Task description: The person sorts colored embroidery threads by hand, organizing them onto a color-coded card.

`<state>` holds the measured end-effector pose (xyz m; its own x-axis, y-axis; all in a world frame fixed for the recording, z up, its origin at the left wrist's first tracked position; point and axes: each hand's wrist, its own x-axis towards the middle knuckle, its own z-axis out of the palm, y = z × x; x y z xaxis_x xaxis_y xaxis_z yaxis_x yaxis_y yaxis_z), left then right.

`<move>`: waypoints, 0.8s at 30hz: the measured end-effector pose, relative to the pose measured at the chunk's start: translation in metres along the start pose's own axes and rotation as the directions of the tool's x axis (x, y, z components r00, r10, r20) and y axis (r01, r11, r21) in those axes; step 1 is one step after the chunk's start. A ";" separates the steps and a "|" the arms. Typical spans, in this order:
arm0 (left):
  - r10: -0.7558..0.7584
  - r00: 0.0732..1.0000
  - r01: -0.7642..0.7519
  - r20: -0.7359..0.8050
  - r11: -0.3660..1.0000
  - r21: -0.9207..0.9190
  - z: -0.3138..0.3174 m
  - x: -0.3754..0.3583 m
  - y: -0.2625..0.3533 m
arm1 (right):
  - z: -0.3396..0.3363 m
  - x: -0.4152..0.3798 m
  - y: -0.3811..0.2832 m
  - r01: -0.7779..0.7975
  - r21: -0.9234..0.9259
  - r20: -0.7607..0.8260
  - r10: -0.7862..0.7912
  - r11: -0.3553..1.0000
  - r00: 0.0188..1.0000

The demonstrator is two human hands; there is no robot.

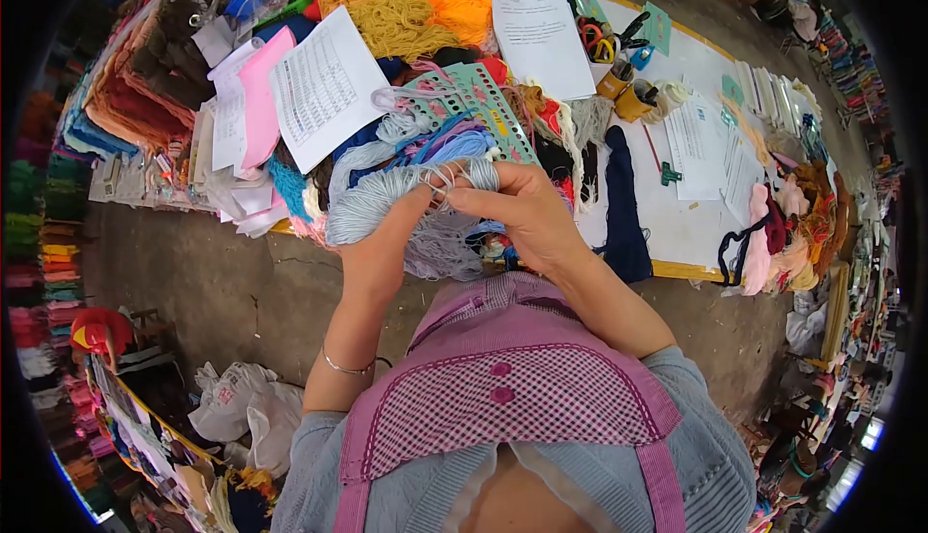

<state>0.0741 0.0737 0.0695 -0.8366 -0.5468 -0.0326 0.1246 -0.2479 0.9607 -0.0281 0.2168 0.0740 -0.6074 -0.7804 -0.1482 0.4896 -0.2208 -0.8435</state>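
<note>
A pale grey-blue skein of yarn (365,206) stretches between my two hands above the table's near edge. My left hand (383,243) is closed around the middle of the skein, its thumb and fingers near the loops. Close beside it, my right hand (527,212) pinches strands at the skein's right end, with the fingertips partly behind the yarn. Under and behind the hands lie more lilac and blue yarns (440,146). A green card with holes (503,113) rests on the pile just beyond my right hand.
Printed sheets (327,88) and a pink paper (263,98) lie left of the pile. Orange yarn (464,6) is heaped at the back. Yellow cups (636,100) with scissors and pens stand right, near a navy yarn bundle (626,214). Plastic bags (246,407) sit on the floor.
</note>
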 end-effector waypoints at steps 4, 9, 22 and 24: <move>-0.030 1.000 0.030 -0.004 0.999 -0.042 0.003 0.002 0.000 | 0.001 -0.002 -0.002 0.009 0.034 -0.009 -0.009 0.999 1.000; 0.060 0.998 -0.062 0.031 0.997 0.056 0.012 0.000 0.007 | -0.003 0.000 0.004 0.095 -0.023 -0.031 -0.095 0.995 0.995; 0.005 0.999 0.000 0.053 0.997 -0.081 0.010 0.002 0.008 | -0.004 0.000 0.004 0.009 0.047 -0.068 -0.006 0.999 0.998; -0.036 0.997 0.042 0.067 0.994 -0.098 0.010 0.001 0.011 | -0.005 0.003 0.004 0.008 0.143 -0.013 -0.006 0.990 1.000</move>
<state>0.0695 0.0789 0.0832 -0.8744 -0.4828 -0.0486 0.1405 -0.3479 0.9269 -0.0309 0.2168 0.0680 -0.6183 -0.7716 -0.1493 0.5688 -0.3083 -0.7625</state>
